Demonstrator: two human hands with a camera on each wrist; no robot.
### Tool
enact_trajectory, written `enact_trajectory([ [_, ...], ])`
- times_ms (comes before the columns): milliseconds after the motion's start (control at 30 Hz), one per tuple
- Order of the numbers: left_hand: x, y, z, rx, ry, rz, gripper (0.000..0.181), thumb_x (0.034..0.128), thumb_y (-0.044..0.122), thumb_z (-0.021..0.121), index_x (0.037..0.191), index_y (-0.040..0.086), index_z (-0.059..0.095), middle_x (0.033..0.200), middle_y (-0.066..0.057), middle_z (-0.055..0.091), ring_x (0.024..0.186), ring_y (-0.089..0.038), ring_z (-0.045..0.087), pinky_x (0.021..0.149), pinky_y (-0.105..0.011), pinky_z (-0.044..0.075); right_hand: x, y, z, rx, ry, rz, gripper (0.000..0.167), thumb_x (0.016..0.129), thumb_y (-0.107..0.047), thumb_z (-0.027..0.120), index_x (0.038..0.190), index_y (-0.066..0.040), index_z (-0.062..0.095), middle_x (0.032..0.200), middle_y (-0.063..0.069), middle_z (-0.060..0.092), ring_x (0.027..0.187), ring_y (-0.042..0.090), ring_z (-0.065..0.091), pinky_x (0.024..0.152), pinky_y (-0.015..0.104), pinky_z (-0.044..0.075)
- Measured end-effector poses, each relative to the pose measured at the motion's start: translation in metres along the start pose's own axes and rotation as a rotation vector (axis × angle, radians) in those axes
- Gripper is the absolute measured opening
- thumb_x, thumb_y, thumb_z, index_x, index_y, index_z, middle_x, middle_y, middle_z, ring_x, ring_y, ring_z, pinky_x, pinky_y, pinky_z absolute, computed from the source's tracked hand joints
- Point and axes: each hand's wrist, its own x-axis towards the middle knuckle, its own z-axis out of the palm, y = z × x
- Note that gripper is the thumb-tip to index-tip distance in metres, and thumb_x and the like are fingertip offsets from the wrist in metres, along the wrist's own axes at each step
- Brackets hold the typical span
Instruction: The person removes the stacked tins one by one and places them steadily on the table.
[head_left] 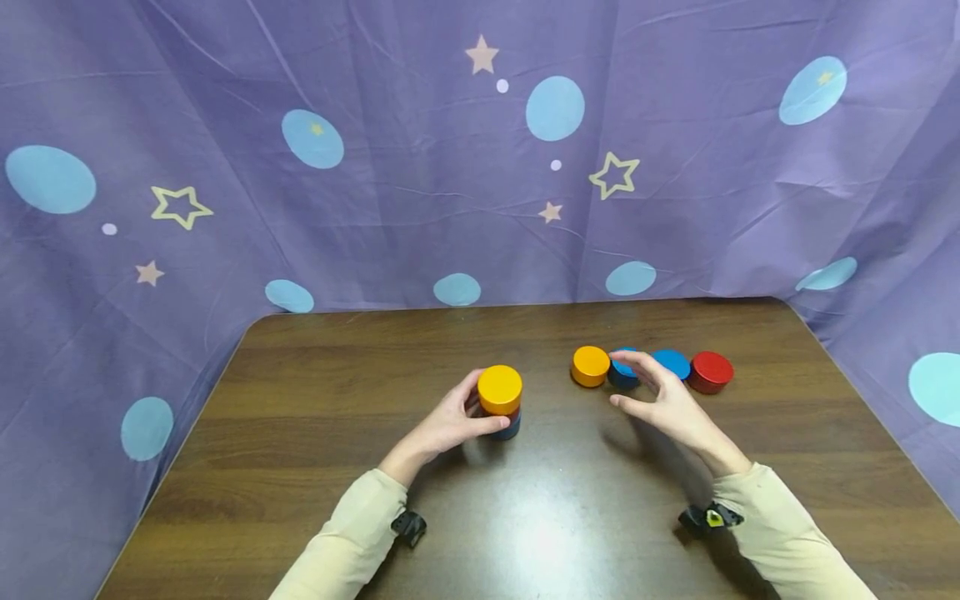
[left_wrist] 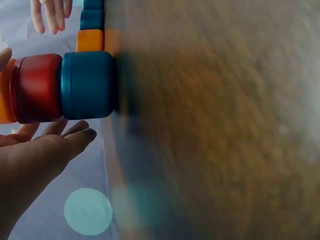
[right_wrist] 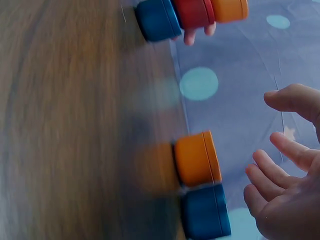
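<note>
A stack stands on the table, orange lid-like piece (head_left: 499,387) on top, red piece (left_wrist: 40,87) in the middle, blue piece (left_wrist: 88,85) at the bottom. My left hand (head_left: 457,421) is around it, thumb in front and fingers behind. My right hand (head_left: 670,408), thumb and fingers apart and holding nothing, hovers by the row of round pieces: orange (head_left: 590,367), blue (head_left: 624,371), another blue (head_left: 671,364) and red (head_left: 711,372). In the right wrist view the right hand (right_wrist: 290,175) is beside the orange piece (right_wrist: 197,159) and a blue one (right_wrist: 205,211), touching neither.
The brown wooden table (head_left: 315,392) reaches back to a purple curtain (head_left: 420,167) printed with stars and blue dots. The row lies at the right rear, with the stack to its left and nearer me.
</note>
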Motion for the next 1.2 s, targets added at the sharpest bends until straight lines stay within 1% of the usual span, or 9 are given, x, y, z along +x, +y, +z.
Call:
enact_trajectory([
  [100, 0.001, -0.002, -0.003, -0.001, -0.021, -0.021, 0.069, 0.0818, 0.003, 0.076, 0.139, 0.002, 0.038, 0.135, -0.016, 0.047, 0.130, -0.030, 0.042, 0.110, -0.042, 0.029, 0.004, -0.003, 0.009, 0.022, -0.027, -0.023, 0.056, 0.084, -0.001, 0.073, 0.134, 0.002, 0.048, 0.137, 0.021, 0.048, 0.132, 0.038, 0.038, 0.108, 0.048, 0.025],
  [200, 0.003, -0.004, -0.005, 0.005, -0.036, -0.036, 0.072, 0.0808, 0.002, 0.077, 0.140, 0.001, 0.036, 0.135, -0.016, 0.047, 0.130, -0.030, 0.042, 0.109, -0.041, 0.029, 0.007, -0.008, 0.018, 0.028, -0.047, -0.055, 0.055, 0.083, 0.000, 0.073, 0.133, 0.003, 0.049, 0.136, 0.020, 0.049, 0.130, 0.037, 0.041, 0.108, 0.043, 0.028],
  [333, 0.007, -0.008, -0.006, 0.023, -0.058, -0.027, 0.073, 0.0806, 0.001, 0.076, 0.142, 0.000, 0.036, 0.134, -0.016, 0.049, 0.127, -0.029, 0.045, 0.108, -0.040, 0.032, 0.012, -0.014, 0.029, 0.035, -0.070, -0.084, 0.054, 0.083, 0.000, 0.074, 0.132, 0.002, 0.051, 0.134, 0.019, 0.052, 0.126, 0.039, 0.044, 0.108, 0.034, 0.031],
  [433, 0.008, -0.011, -0.005, 0.042, -0.071, -0.021, 0.070, 0.0807, 0.000, 0.076, 0.141, -0.003, 0.039, 0.130, -0.017, 0.052, 0.122, -0.029, 0.049, 0.106, -0.040, 0.035, 0.016, -0.019, 0.037, 0.045, -0.092, -0.092, 0.053, 0.084, -0.002, 0.074, 0.132, 0.000, 0.051, 0.133, 0.018, 0.052, 0.125, 0.038, 0.044, 0.108, 0.040, 0.031],
  [500, 0.008, -0.012, -0.004, 0.057, -0.071, -0.025, 0.067, 0.0804, 0.001, 0.076, 0.138, -0.003, 0.042, 0.125, -0.016, 0.055, 0.117, -0.028, 0.052, 0.103, -0.039, 0.038, 0.020, -0.021, 0.043, 0.040, -0.111, -0.101, 0.053, 0.085, -0.003, 0.073, 0.133, -0.001, 0.052, 0.133, 0.017, 0.052, 0.126, 0.036, 0.044, 0.107, 0.047, 0.031],
  [600, 0.009, -0.014, -0.003, 0.081, -0.060, -0.028, 0.063, 0.0803, 0.003, 0.077, 0.135, -0.003, 0.046, 0.121, -0.015, 0.058, 0.111, -0.025, 0.054, 0.099, -0.038, 0.040, 0.025, -0.026, 0.049, 0.025, -0.135, -0.113, 0.053, 0.085, -0.005, 0.073, 0.133, -0.002, 0.051, 0.133, 0.015, 0.052, 0.127, 0.031, 0.044, 0.106, 0.053, 0.030],
  [700, 0.009, -0.014, -0.002, 0.099, -0.050, -0.027, 0.061, 0.0812, 0.005, 0.077, 0.134, -0.002, 0.047, 0.119, -0.013, 0.059, 0.108, -0.024, 0.055, 0.098, -0.039, 0.041, 0.030, -0.033, 0.055, 0.022, -0.161, -0.126, 0.054, 0.085, -0.007, 0.074, 0.134, -0.002, 0.051, 0.133, 0.011, 0.053, 0.128, 0.029, 0.045, 0.107, 0.053, 0.030],
  [867, 0.009, -0.014, -0.003, 0.115, -0.043, -0.031, 0.058, 0.0829, 0.007, 0.076, 0.133, -0.002, 0.049, 0.119, -0.013, 0.059, 0.107, -0.023, 0.055, 0.098, -0.041, 0.041, 0.037, -0.042, 0.065, 0.053, -0.206, -0.139, 0.055, 0.084, -0.009, 0.074, 0.134, -0.006, 0.051, 0.135, 0.012, 0.052, 0.129, 0.029, 0.044, 0.107, 0.054, 0.029],
  [1200, 0.007, -0.012, -0.003, 0.170, -0.051, -0.032, 0.052, 0.0830, 0.012, 0.077, 0.129, 0.000, 0.054, 0.116, -0.009, 0.061, 0.105, -0.021, 0.056, 0.097, -0.039, 0.041, 0.046, -0.053, 0.087, 0.116, -0.266, -0.168, 0.060, 0.085, -0.008, 0.074, 0.139, -0.005, 0.048, 0.141, 0.011, 0.049, 0.133, 0.027, 0.041, 0.109, 0.050, 0.028],
])
